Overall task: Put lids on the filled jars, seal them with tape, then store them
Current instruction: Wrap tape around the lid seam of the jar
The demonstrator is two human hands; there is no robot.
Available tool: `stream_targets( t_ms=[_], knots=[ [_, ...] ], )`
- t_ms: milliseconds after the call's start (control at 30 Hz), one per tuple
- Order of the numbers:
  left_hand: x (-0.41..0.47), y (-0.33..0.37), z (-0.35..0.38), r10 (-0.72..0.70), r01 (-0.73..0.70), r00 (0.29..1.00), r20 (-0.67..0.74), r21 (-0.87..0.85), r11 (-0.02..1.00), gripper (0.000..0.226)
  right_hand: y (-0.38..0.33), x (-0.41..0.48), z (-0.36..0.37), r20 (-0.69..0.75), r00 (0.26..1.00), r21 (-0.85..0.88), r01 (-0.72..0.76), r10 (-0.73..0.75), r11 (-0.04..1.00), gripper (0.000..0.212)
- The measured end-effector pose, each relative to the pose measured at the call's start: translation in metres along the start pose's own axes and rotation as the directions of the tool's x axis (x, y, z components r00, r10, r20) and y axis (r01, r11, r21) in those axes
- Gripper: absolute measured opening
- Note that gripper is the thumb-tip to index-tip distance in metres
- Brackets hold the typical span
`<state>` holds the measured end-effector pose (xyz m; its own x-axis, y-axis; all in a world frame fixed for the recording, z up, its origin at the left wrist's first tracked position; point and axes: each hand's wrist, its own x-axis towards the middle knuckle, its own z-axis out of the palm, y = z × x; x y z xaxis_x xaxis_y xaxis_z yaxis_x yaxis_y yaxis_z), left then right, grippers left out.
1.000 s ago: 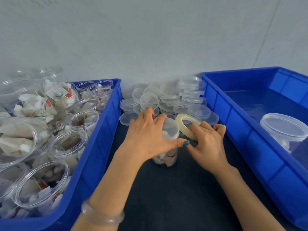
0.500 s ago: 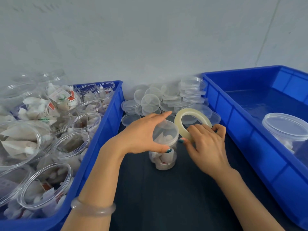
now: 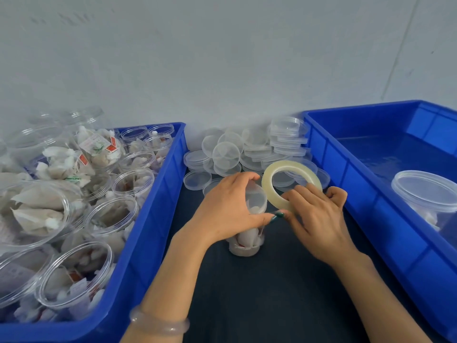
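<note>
A small clear jar [image 3: 247,240] filled with white sachets stands upright on the dark table between two blue bins, with a lid on it. My left hand [image 3: 227,209] grips its upper part, fingers curled over the lid and thumb at the rim. My right hand [image 3: 316,216] holds a roll of clear tape [image 3: 268,186] tilted up right beside the jar's lid, fingers through the ring. Whether tape runs from the roll to the jar I cannot tell.
The left blue bin [image 3: 148,231] is packed with open filled jars [image 3: 74,276]. Loose clear lids [image 3: 226,154] are piled at the back by the wall. The right blue bin [image 3: 371,199] holds one lidded jar [image 3: 425,194].
The tape roll has risen and tipped up more to face me. My left hand shifted from lying over the lid to gripping the jar's top from the left side.
</note>
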<state>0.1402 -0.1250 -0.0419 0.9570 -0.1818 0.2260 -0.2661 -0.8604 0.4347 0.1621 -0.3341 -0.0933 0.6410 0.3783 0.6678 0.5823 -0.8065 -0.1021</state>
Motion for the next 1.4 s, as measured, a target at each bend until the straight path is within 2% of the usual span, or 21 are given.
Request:
stream_targets(
  t_ms=[133,300,400,500,567,633,733,800,967,1233,1300,1367,1400],
  knots=[
    [-0.003,-0.001,-0.007,0.033,-0.026,0.996,0.078,-0.087,0.996,0.094,-0.008,0.006,-0.003,-0.078,0.989,-0.032,-0.132,0.129,0.991,0.045],
    [-0.002,0.0,-0.012,0.088,-0.074,0.987,0.135,-0.105,0.992,0.105,-0.012,0.008,0.005,-0.022,0.986,0.127,-0.159,0.163,0.979,0.044],
    [-0.001,-0.001,-0.01,0.104,-0.098,0.983,0.153,-0.043,0.994,0.116,-0.013,0.009,0.009,0.02,0.988,0.206,-0.152,0.151,0.967,0.041],
    [0.0,0.002,-0.006,0.057,-0.074,0.986,0.157,0.102,0.992,0.115,-0.014,0.009,0.013,0.075,0.984,0.259,-0.174,0.16,0.95,0.04],
    [0.0,0.006,-0.004,0.006,-0.026,0.993,0.121,0.16,0.987,0.111,-0.016,0.011,0.013,0.08,0.98,0.275,-0.195,0.18,0.941,0.038],
    [0.001,0.007,-0.002,-0.023,0.009,0.996,0.082,0.16,0.987,0.097,-0.021,0.013,0.015,0.038,0.975,0.228,-0.222,0.219,0.948,0.037],
    [0.002,0.006,-0.001,-0.022,0.014,0.998,0.058,0.141,0.99,0.077,-0.031,0.014,0.018,-0.002,0.942,0.16,-0.332,0.336,0.93,0.03],
    [0.003,0.006,-0.002,-0.02,0.012,0.998,0.06,0.135,0.991,0.071,-0.036,0.013,0.022,-0.005,0.915,0.132,-0.399,0.403,0.907,0.024],
    [0.004,0.007,-0.005,-0.024,0.014,0.997,0.068,0.139,0.99,0.066,-0.044,0.022,0.028,0.001,0.871,0.108,-0.488,0.491,0.866,0.027],
    [0.009,0.011,-0.01,-0.079,0.066,0.994,0.073,0.163,0.984,0.067,-0.043,0.036,0.037,-0.048,0.873,0.032,-0.485,0.486,0.874,0.033],
    [0.004,0.016,-0.009,-0.044,0.031,0.996,0.074,0.168,0.985,0.063,-0.032,0.046,0.04,-0.029,0.855,0.007,-0.518,0.517,0.856,0.033],
    [-0.007,0.021,-0.002,0.017,-0.026,0.998,0.065,0.145,0.989,0.058,-0.012,0.067,0.033,-0.001,0.799,-0.023,-0.602,0.602,0.798,0.039],
    [-0.012,0.022,0.001,0.02,-0.027,0.998,0.055,0.123,0.992,0.056,-0.004,0.078,0.027,-0.018,0.811,-0.003,-0.585,0.585,0.811,0.043]
  ],
)
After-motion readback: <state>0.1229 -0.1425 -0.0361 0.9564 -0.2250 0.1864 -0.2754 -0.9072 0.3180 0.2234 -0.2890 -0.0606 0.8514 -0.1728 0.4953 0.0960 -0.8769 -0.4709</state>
